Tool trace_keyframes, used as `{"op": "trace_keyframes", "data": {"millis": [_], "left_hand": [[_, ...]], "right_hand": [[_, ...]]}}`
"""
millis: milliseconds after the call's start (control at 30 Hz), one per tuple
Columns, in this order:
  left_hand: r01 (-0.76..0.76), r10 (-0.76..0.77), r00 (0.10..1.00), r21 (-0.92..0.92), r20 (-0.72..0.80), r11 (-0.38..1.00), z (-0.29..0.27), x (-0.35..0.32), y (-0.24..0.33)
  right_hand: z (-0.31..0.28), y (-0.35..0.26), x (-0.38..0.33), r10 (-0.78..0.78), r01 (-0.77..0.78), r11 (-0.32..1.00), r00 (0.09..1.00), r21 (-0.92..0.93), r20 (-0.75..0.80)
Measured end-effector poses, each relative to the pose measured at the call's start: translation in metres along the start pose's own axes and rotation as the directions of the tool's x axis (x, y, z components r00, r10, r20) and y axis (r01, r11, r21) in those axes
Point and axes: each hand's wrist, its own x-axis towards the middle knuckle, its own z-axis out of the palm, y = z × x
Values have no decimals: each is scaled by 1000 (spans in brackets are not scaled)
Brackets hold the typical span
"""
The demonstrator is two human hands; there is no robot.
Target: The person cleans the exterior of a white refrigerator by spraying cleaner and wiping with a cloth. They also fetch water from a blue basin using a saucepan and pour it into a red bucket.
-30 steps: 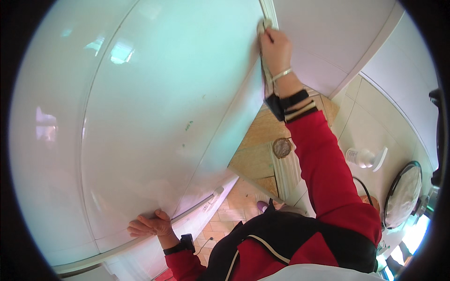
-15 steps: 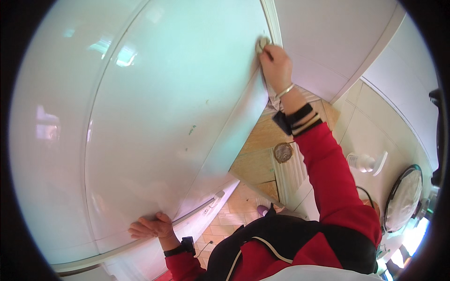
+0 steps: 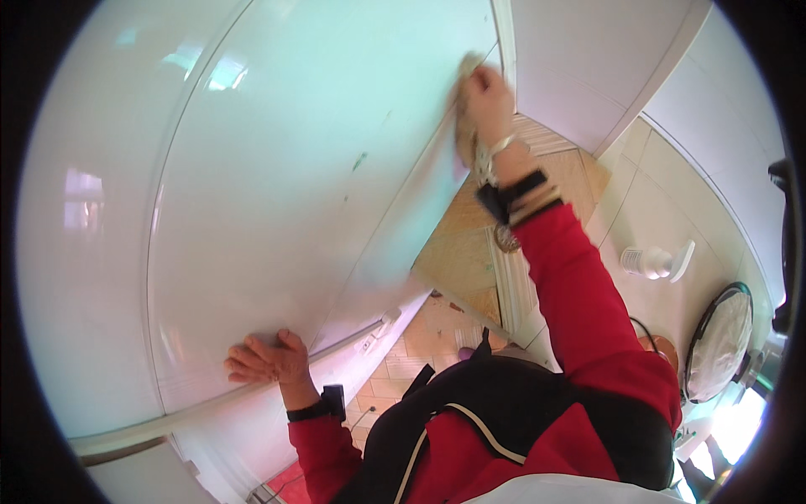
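A glossy white door-like panel fills the left and middle, with small green marks on its surface. My right hand reaches up to the panel's far right edge, fingers closed on a pale, crumpled cloth. Part of the cloth hangs down beside the wrist, blurred by motion. Lower down, my left hand rests against the panel with fingers loosely bent and apart, holding nothing. Both wrists wear dark straps.
A white spray bottle stands on pale tiles at the right. Nearby is a round, black-rimmed bin with a plastic liner. A round floor drain shows partly behind my right forearm. A white wall panel stands at upper right.
My right hand has shifted slightly left and up with the cloth, which now hangs down longer. The green marks sit higher in view. My left hand stays on the panel, slightly higher in view.
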Motion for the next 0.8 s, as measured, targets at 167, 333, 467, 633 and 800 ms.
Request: {"op": "trace_keyframes", "data": {"millis": [167,333,467,633,800], "left_hand": [[-29,34,998,84,-48,996,0,0,3],[-30,33,999,94,-35,995,-4,2,6],[63,-61,992,-20,108,998,-6,2,7],[-36,38,998,31,-47,999,-2,2,6],[-40,42,997,29,-70,999,1,-1,7]], "right_hand": [[13,-1,1,139,-139,990,990,3,-3],[17,-64,-151,-120,72,975,968,212,220],[18,-85,-143,16,-44,979,990,197,140],[28,-62,-78,261,-259,841,963,474,63],[27,-53,-79,213,-220,889,975,401,64]]}}
